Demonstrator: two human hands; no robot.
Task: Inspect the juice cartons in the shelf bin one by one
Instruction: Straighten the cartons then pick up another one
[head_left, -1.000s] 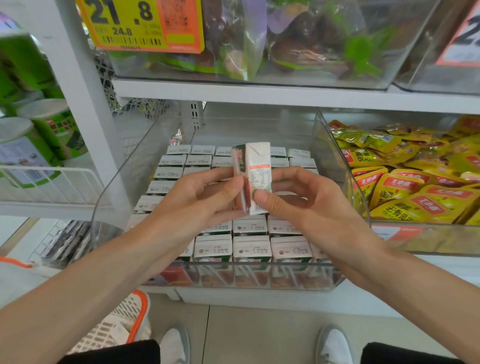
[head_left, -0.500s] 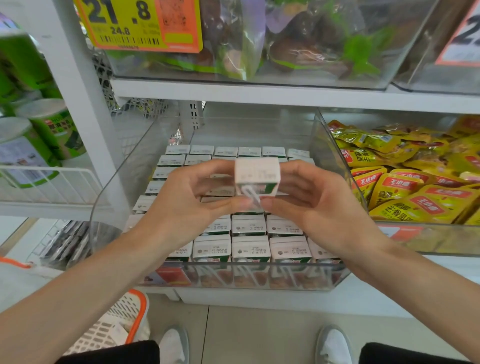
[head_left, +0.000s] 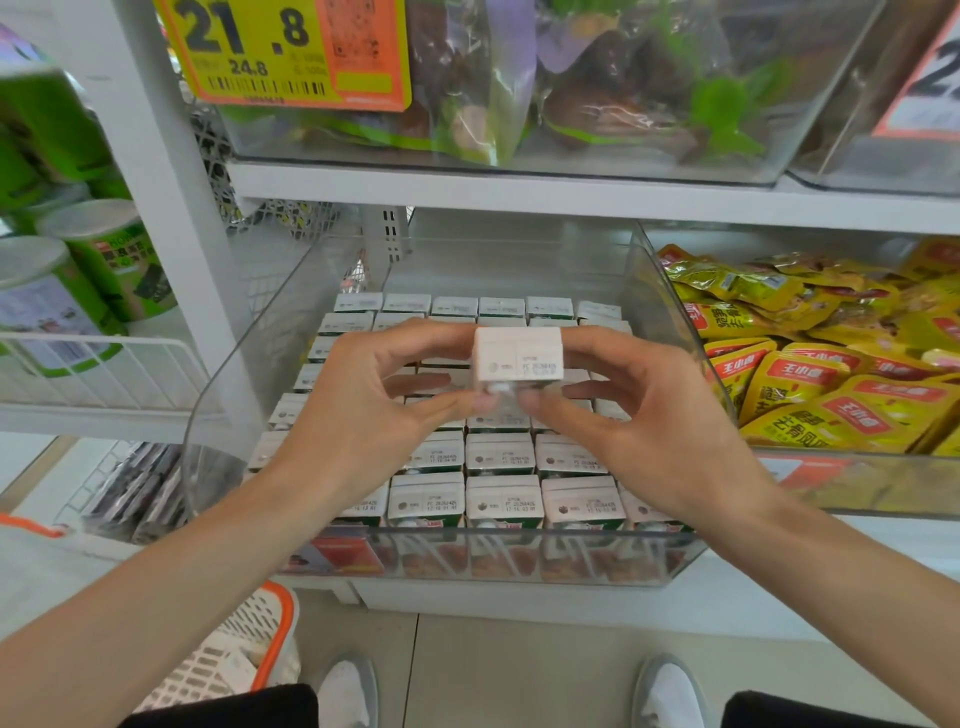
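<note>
One small white juice carton (head_left: 518, 357) is held above the clear shelf bin (head_left: 519, 566), its printed top face turned toward me. My left hand (head_left: 363, 405) pinches its left side between thumb and fingers. My right hand (head_left: 639, 421) pinches its right side the same way. Below them, several rows of identical cartons (head_left: 504, 501) stand upright and fill the bin, with date codes printed on their tops.
A second clear bin (head_left: 852, 483) to the right holds yellow snack packets. Green canisters (head_left: 93, 270) stand on a wire shelf at the left. The shelf above carries bagged produce and a yellow price tag (head_left: 285, 52). An orange-rimmed basket (head_left: 244, 649) sits by my feet.
The carton was turned from showing its side panel upright to showing its top face toward me. Both hands kept hold of it and stayed over the bin.
</note>
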